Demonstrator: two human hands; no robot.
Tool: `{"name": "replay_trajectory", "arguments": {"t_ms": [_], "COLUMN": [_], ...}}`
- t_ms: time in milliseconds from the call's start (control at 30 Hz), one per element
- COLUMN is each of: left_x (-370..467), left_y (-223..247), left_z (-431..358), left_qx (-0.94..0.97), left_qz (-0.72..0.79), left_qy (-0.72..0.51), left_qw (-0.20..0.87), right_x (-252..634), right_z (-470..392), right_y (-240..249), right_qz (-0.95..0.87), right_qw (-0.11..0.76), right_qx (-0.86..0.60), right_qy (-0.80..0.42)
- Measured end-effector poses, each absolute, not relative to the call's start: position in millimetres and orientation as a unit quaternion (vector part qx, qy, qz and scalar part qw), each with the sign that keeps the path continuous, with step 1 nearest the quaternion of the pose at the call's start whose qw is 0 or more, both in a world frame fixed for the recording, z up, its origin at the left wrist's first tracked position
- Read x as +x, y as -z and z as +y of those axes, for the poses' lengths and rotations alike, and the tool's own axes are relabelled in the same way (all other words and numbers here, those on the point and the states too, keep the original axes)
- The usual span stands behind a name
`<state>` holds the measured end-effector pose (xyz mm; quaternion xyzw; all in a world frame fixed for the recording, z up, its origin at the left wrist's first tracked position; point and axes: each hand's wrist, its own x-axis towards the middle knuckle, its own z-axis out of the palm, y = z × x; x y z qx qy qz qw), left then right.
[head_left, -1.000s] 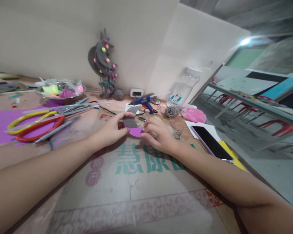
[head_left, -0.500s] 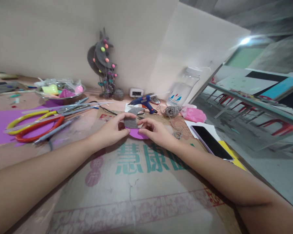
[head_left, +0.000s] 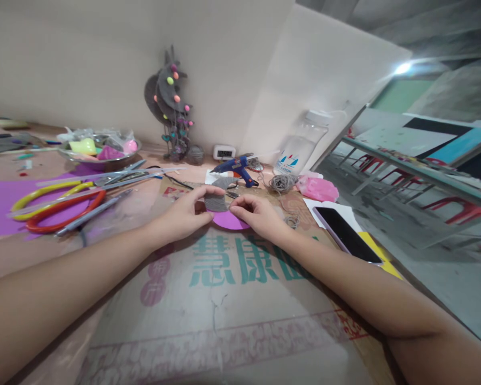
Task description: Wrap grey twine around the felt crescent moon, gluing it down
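Observation:
My left hand holds the left side of a grey yarn-covered piece, index finger along its top and thumb low at its edge. A round piece of purple paper shows beneath the grey layer, on its near side. At the right edge, the thumb and index finger of my right hand are pinched together; what lies between them is too small to make out. Just beyond the piece lies a blue glue gun. A ball of grey yarn sits to the right, with a loose strand trailing from it.
Printed cardboard covers the table under my arms. Scissors and clear glue sticks lie left, before a metal bowl of craft scraps. A water bottle, pink bag and phone are right; a moon-shaped yarn decoration stands behind.
My right hand has shifted slightly to the right, its thumb and index finger now closer together. More of the purple paper shows below the grey yarn.

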<state>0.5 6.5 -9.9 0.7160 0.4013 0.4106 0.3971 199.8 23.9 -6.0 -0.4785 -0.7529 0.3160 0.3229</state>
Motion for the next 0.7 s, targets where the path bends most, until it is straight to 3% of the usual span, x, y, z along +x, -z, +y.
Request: {"name": "replay_trajectory", "arguments": {"t_ms": [133,333,567,700], "left_x": [1,1,0,0], "left_y": [12,10,8,7], "left_z": [8,9,9,7], "left_qx": [0.713,0.731,0.732,0.719], "left_qz": [0.408,0.421,0.45,0.469], "left_qy": [-0.409,-0.414,-0.402,-0.413], "left_qw": [0.397,0.342,0.317,0.304], "right_x": [200,206,208,209], "right_z": [22,22,11,11], "right_y": [4,3,0,-1], "right_qz": [-0.768,-0.835,-0.908,-0.905], "right_qw": [0.32,0.345,0.282,0.293], "right_qx": [-0.477,-0.423,-0.303,-0.289], "right_qy": [-0.285,-0.069,0.063,0.108]}}
